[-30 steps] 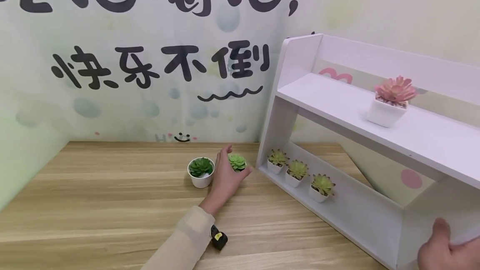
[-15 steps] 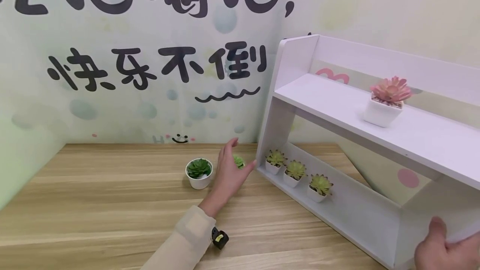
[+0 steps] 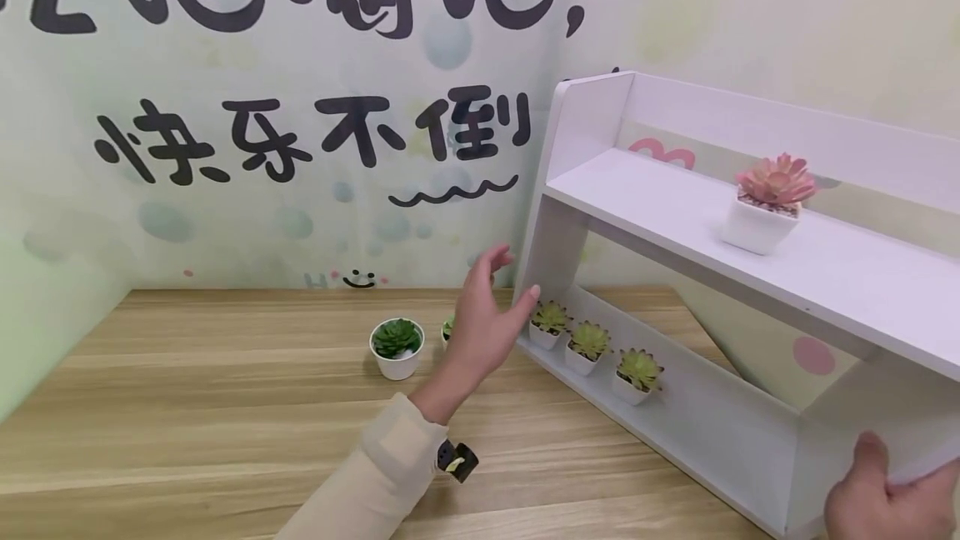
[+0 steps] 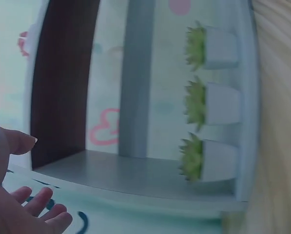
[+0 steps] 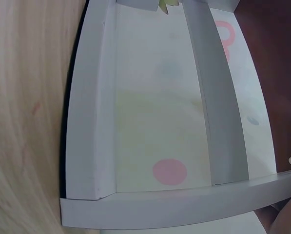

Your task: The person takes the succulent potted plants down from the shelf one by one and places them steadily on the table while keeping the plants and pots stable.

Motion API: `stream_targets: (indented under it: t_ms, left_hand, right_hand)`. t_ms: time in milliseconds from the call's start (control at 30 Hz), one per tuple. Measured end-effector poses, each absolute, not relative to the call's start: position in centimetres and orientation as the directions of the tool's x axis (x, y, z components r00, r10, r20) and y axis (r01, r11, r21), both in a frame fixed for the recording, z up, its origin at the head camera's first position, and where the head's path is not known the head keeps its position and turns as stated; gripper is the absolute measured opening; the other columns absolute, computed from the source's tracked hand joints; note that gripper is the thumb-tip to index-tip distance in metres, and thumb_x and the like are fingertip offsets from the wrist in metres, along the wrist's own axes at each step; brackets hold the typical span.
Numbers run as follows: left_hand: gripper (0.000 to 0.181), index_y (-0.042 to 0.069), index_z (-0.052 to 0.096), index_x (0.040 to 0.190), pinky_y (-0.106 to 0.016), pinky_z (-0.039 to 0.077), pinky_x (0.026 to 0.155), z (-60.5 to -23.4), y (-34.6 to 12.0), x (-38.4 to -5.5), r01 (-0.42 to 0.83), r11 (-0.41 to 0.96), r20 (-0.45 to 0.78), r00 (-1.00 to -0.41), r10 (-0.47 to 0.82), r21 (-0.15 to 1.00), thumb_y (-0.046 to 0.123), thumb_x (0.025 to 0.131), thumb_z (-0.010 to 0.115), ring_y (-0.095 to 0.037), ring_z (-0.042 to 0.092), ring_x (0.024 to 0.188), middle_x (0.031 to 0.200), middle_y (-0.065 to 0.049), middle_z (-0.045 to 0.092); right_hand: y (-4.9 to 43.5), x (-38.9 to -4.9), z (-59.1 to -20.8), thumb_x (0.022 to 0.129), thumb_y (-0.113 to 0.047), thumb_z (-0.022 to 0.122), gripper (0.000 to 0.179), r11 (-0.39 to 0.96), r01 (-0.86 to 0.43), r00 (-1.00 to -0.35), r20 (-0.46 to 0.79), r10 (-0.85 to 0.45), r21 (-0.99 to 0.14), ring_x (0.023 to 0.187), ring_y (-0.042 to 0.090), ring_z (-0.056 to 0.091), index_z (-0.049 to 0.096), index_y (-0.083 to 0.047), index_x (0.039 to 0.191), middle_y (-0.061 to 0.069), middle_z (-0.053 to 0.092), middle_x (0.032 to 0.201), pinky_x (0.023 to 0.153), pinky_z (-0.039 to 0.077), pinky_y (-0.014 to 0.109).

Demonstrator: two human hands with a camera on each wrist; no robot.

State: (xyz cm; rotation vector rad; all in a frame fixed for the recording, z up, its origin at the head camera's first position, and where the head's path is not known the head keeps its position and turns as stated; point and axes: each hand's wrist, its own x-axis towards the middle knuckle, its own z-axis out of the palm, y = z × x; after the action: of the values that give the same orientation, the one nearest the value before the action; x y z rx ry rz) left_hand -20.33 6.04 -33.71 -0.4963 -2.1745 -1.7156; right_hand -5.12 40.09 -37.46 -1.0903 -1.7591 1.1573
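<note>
My left hand [image 3: 483, 327] is raised in front of the white shelf unit's left end, thumb and fingers spread with nothing between them. In the left wrist view its thumb and fingertips [image 4: 57, 222] overlap the end of the shelf unit [image 4: 135, 187]. Behind the hand, a light green succulent [image 3: 447, 330] is mostly hidden. My right hand [image 3: 892, 498] grips the right side panel of the shelf unit [image 3: 720, 432], thumb on the inner face. Along the lower shelf stand three small potted succulents [image 4: 221, 105]. A pink succulent in a white pot [image 3: 761, 223] sits on the upper shelf.
A dark green succulent in a round white pot [image 3: 397, 348] stands on the wooden table [image 3: 225, 407], left of my left hand. The wall [image 3: 262, 215] with black lettering rises behind the table. The shelf unit stands at an angle on the table's right side.
My left hand has come away from the light green succulent and moved right and up towards the shelf unit's left end. The right hand stays on the side panel.
</note>
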Motion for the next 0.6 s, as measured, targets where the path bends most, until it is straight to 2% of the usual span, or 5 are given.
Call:
stream_targets:
  t_ms: [133, 267, 367, 500, 600]
  left_hand:
    - [0.061, 0.008, 0.042, 0.148, -0.039, 0.039, 0.119, -31.4, 6.2, -19.9, 0.523, 0.184, 0.517, -0.852, 0.084, 0.832, 0.019, 0.095, 0.069, -0.022, 0.05, 0.137, 0.143, -0.011, 0.055]
    - [0.057, 0.008, 0.046, 0.145, -0.038, 0.04, 0.119, -29.2, 7.0, -19.5, 0.594, 0.173, 0.583, -0.804, 0.115, 0.786, 0.019, 0.095, 0.07, -0.02, 0.052, 0.135, 0.138, -0.008, 0.058]
    - [0.055, 0.008, 0.048, 0.143, -0.039, 0.04, 0.118, -27.9, 7.9, -19.3, 0.63, 0.18, 0.614, -0.776, 0.142, 0.755, 0.018, 0.094, 0.07, -0.02, 0.052, 0.134, 0.136, -0.006, 0.059]
    - [0.056, 0.011, 0.048, 0.144, -0.037, 0.042, 0.115, -26.4, 9.3, -19.0, 0.652, 0.218, 0.628, -0.758, 0.177, 0.726, 0.021, 0.094, 0.07, -0.018, 0.052, 0.134, 0.138, -0.005, 0.059]
    - [0.056, 0.011, 0.048, 0.144, -0.032, 0.044, 0.114, -25.3, 10.5, -18.9, 0.667, 0.234, 0.636, -0.745, 0.202, 0.707, 0.023, 0.094, 0.07, -0.017, 0.053, 0.132, 0.139, -0.004, 0.059]
  right_hand:
    - [40.2, -5.2, -37.5, 0.1, -0.036, 0.052, 0.047, 0.241, 0.237, -0.364, 0.144, 0.92, -0.941, 0.107, -0.009, 0.049, 0.042, -0.046, 0.145, -0.024, 0.054, 0.13, 0.098, 0.038, 0.016]
    - [40.2, -5.5, -37.5, 0.099, -0.034, 0.051, 0.047, 0.269, 0.214, -0.35, 0.184, 0.919, -0.939, 0.109, -0.009, 0.05, 0.044, -0.045, 0.144, -0.023, 0.056, 0.13, 0.1, 0.039, 0.017]
    - [40.2, -5.5, -37.5, 0.099, -0.033, 0.052, 0.047, 0.274, 0.21, -0.346, 0.191, 0.919, -0.938, 0.107, -0.009, 0.05, 0.045, -0.045, 0.144, -0.023, 0.056, 0.128, 0.096, 0.039, 0.016]
    - [40.3, -5.3, -37.6, 0.099, -0.033, 0.053, 0.046, 0.266, 0.206, -0.347, 0.184, 0.92, -0.942, 0.101, -0.01, 0.05, 0.046, -0.045, 0.142, -0.028, 0.056, 0.119, 0.09, 0.038, 0.014]
    - [40.3, -5.1, -37.6, 0.099, -0.036, 0.053, 0.048, 0.249, 0.229, -0.34, 0.163, 0.926, -0.941, 0.103, -0.01, 0.049, 0.043, -0.046, 0.144, -0.026, 0.055, 0.123, 0.093, 0.038, 0.014]
